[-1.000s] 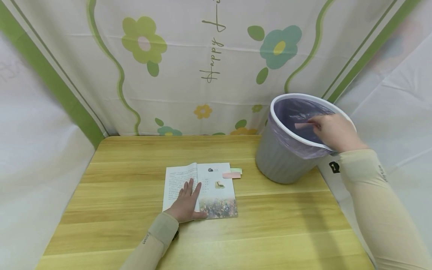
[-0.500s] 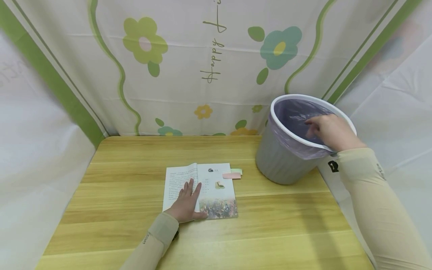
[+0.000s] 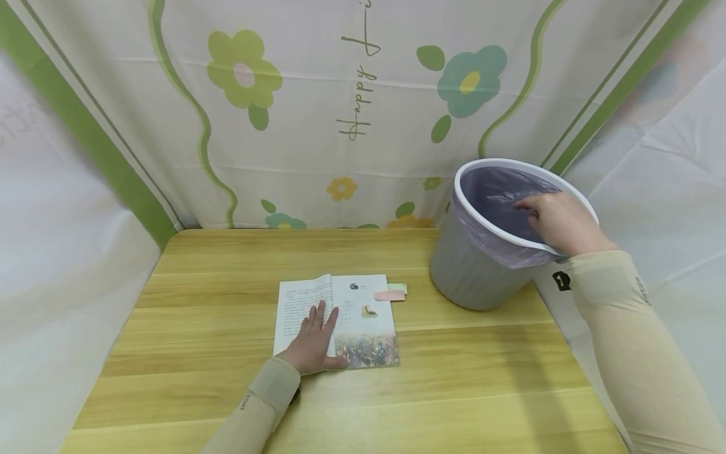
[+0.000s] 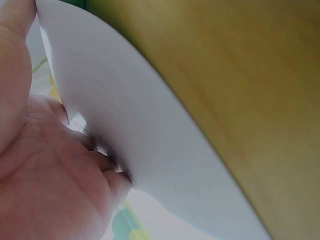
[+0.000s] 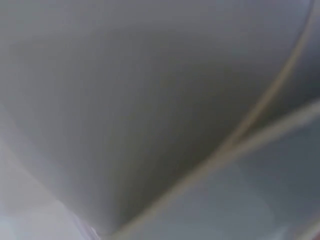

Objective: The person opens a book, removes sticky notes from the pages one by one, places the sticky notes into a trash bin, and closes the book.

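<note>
An open book (image 3: 363, 321) lies on the wooden table, printed text on its left page and coloured pictures on its right one. A pink sticky note (image 3: 389, 295) and a green sticky note (image 3: 399, 288) stick out past the right page's edge. Across the lower spine rests my left hand (image 3: 311, 347), fingers spread; the left wrist view shows the palm (image 4: 55, 175) against a curved white page (image 4: 130, 100). My right hand (image 3: 564, 221) is inside the mouth of a grey trash bin (image 3: 482, 271), fingers loosely bent, nothing visible between them.
A purple bag (image 3: 488, 189) lines the bin beneath its white rim (image 3: 462, 183), at the table's back right. Behind the table (image 3: 227, 258) hangs a flowered curtain (image 3: 306, 126), with white fabric on both sides. The right wrist view is mostly blurred grey.
The pink slip that my right hand pinched over the bin a second ago is out of its fingers and out of sight. The left hand and the book stay put.
</note>
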Demonstrator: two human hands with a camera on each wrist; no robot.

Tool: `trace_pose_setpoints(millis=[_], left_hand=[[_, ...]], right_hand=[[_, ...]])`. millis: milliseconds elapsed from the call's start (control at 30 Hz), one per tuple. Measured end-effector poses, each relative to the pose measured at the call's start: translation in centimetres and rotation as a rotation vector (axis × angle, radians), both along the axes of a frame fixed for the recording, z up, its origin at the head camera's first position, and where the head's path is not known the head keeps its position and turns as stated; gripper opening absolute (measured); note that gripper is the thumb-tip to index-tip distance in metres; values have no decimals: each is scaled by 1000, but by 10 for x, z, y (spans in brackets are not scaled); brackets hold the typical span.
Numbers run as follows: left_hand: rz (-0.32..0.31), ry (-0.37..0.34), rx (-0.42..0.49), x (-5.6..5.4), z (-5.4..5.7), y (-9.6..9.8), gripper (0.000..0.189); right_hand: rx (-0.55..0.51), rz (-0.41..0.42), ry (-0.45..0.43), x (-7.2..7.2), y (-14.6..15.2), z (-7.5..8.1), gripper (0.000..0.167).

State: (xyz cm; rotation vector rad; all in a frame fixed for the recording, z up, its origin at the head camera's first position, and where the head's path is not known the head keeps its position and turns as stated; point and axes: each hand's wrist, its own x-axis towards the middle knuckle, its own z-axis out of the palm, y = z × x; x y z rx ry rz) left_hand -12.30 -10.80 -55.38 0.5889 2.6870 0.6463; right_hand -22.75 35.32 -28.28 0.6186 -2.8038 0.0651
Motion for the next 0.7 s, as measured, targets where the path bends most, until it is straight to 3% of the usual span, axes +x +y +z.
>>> trace_pose_setpoints(millis=[233, 567, 700], left_hand=[[-2, -4, 8, -1, -1, 0, 116], [-9, -4, 13, 0, 1, 1, 116], [-8, -2, 8, 0, 2, 2, 116]], right_hand=[[-55, -56, 99, 14, -14, 12, 33], [-222, 92, 428, 45, -43, 13, 33], [-270, 140, 495, 57, -56, 9, 32]])
